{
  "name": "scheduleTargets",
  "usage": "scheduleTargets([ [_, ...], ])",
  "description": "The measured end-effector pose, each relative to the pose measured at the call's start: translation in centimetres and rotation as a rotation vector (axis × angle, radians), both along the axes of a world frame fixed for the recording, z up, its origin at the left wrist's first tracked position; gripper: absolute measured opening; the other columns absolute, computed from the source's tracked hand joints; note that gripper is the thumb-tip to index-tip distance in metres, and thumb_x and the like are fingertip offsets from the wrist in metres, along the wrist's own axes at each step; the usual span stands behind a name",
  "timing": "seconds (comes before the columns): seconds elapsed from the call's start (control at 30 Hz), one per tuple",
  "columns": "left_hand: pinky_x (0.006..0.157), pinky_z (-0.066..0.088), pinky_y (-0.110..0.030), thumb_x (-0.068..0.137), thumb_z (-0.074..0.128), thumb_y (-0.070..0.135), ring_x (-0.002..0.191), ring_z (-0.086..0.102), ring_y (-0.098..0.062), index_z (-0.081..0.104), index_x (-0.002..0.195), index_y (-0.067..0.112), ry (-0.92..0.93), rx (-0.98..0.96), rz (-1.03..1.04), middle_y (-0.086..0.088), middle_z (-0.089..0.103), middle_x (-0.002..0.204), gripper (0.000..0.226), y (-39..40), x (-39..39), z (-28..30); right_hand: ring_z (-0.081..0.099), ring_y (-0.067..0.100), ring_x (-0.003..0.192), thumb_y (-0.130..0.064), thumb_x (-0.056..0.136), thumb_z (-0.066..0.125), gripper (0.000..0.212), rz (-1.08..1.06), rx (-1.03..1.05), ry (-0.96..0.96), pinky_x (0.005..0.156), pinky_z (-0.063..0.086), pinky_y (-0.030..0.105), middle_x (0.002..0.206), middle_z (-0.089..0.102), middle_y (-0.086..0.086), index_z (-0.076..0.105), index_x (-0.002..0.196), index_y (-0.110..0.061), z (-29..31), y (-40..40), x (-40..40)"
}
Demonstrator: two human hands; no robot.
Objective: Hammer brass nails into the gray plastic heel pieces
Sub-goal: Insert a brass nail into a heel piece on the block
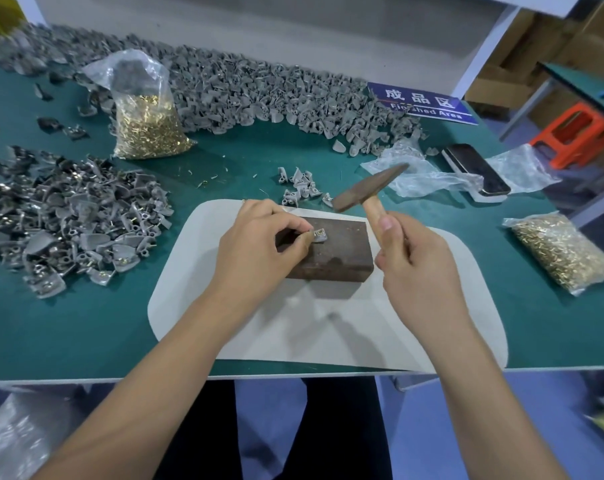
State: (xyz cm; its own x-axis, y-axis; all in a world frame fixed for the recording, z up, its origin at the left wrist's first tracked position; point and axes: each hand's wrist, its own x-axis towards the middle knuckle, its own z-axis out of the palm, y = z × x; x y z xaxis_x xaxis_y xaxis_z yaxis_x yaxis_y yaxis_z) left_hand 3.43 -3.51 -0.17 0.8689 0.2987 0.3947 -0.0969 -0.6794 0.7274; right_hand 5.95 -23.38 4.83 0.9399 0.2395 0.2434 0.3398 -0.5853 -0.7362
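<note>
My left hand [259, 242] pinches a small gray plastic heel piece [319, 235] with a brass nail in it, holding it on top of a rusty brown metal block [338, 254]. The block sits on a white mat [328, 323]. My right hand [409, 258] grips the wooden handle of a hammer [366, 192], whose dark head is raised and tilted above the block's far right corner, clear of the piece.
Gray heel pieces lie in a long heap along the back [259, 88], a pile at the left [68, 220] and a small cluster [298, 187] beyond the mat. Bags of brass nails stand at back left [148, 123] and right [563, 251]. A phone [477, 171] lies on crumpled plastic.
</note>
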Motion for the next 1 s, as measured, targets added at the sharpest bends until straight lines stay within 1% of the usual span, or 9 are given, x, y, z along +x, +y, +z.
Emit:
scheduleTargets([
  [0.1,0.070,0.038,-0.016,0.086,0.077,0.036,0.099,0.048,-0.004,0.073,0.087,0.040,0.007,-0.005,0.016,0.016,0.058,0.089,0.005,0.0,0.0,0.0,0.041,0.011,0.057,-0.032,0.110,0.041,0.038,0.055,-0.077,0.024,0.054,0.031,0.028,0.061,0.048,-0.002,0.052,0.074,-0.032,0.0,0.1,-0.1],
  [0.17,0.071,0.045,-0.025,0.087,0.076,0.037,0.100,0.050,-0.004,0.074,0.087,0.040,0.014,-0.029,0.011,0.016,0.058,0.089,0.004,0.1,0.0,-0.1,0.041,0.011,0.056,-0.034,0.110,0.042,0.040,0.088,-0.120,0.051,0.052,0.030,0.026,0.059,0.046,-0.006,0.051,0.071,-0.036,0.2,-0.2,0.1],
  [0.27,0.075,0.050,-0.036,0.087,0.076,0.039,0.101,0.050,-0.006,0.074,0.087,0.039,0.020,-0.049,-0.007,0.015,0.059,0.090,0.002,0.2,-0.1,-0.1,0.045,0.020,0.061,-0.030,0.111,0.041,0.039,0.019,-0.019,0.000,0.055,0.030,0.033,0.060,0.044,-0.006,0.047,0.072,-0.032,0.3,0.0,-0.1],
  [0.37,0.077,0.051,-0.040,0.087,0.077,0.037,0.101,0.051,-0.008,0.075,0.088,0.038,0.022,-0.077,-0.011,0.014,0.059,0.090,0.002,0.3,0.0,0.0,0.039,0.014,0.058,-0.030,0.110,0.041,0.039,0.064,-0.078,0.038,0.055,0.029,0.031,0.061,0.046,-0.004,0.046,0.071,-0.030,0.0,0.2,-0.4],
  [0.43,0.077,0.051,-0.042,0.087,0.077,0.037,0.101,0.052,-0.007,0.075,0.088,0.039,0.023,-0.094,-0.015,0.015,0.059,0.090,0.002,0.5,0.0,0.0,0.037,0.011,0.056,-0.031,0.110,0.042,0.040,0.075,-0.105,0.042,0.052,0.027,0.028,0.060,0.045,-0.005,0.048,0.070,-0.030,0.1,-0.1,-0.2],
  [0.53,0.078,0.052,-0.042,0.087,0.077,0.040,0.102,0.052,-0.007,0.075,0.088,0.039,0.032,-0.091,-0.024,0.014,0.059,0.090,0.002,0.5,-0.1,0.0,0.038,0.013,0.058,-0.028,0.110,0.040,0.038,-0.008,0.012,-0.034,0.053,0.028,0.027,0.061,0.045,-0.004,0.045,0.073,-0.032,0.1,0.2,-0.7],
  [0.7,0.077,0.051,-0.044,0.087,0.077,0.038,0.102,0.053,-0.008,0.076,0.088,0.038,0.032,-0.121,-0.028,0.013,0.059,0.091,0.002,0.5,-0.1,0.0,0.042,0.018,0.059,-0.030,0.110,0.042,0.038,0.061,-0.094,0.037,0.056,0.031,0.034,0.060,0.044,-0.004,0.049,0.072,-0.027,0.1,0.1,-0.8],
  [0.87,0.080,0.051,-0.045,0.087,0.078,0.039,0.104,0.054,-0.009,0.076,0.088,0.037,0.036,-0.142,-0.038,0.012,0.060,0.093,0.003,0.5,0.0,0.0,0.040,0.018,0.058,-0.032,0.111,0.038,0.036,-0.050,0.082,-0.071,0.052,0.028,0.031,0.060,0.043,-0.005,0.044,0.075,-0.028,0.0,0.6,-1.4],
  [1.0,0.082,0.051,-0.047,0.087,0.078,0.034,0.106,0.054,-0.011,0.077,0.088,0.036,0.046,-0.183,-0.066,0.013,0.060,0.093,0.002,0.7,0.0,0.0,0.045,0.027,0.063,-0.029,0.110,0.041,0.038,0.056,-0.080,0.041,0.061,0.038,0.042,0.063,0.049,0.008,0.048,0.074,-0.019,-0.4,0.5,-1.5],
])
